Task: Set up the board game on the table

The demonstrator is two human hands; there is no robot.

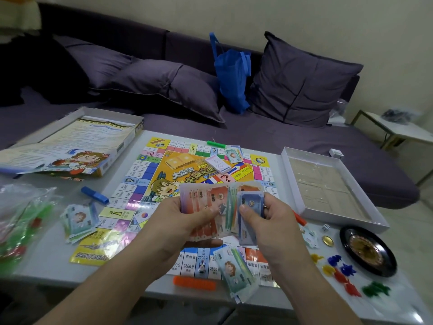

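My left hand (187, 221) fingers pinch fanned play money (218, 207); right hand (262, 216) fingers pinch blue note (250, 207), likely sorting by denomination. Game board (164, 174) flat on tabletop (46, 261) beneath fingers.

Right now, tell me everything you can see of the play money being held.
The play money is a fanned stack of thin printed paper notes, held above the game board. Orange-red notes make up the bulk, gripped by the left hand; green edges show in the middle, and a blue-purple note sits at the right, pinched by the right hand. Both thumbs press on the top faces. Numbers are printed but blurred.
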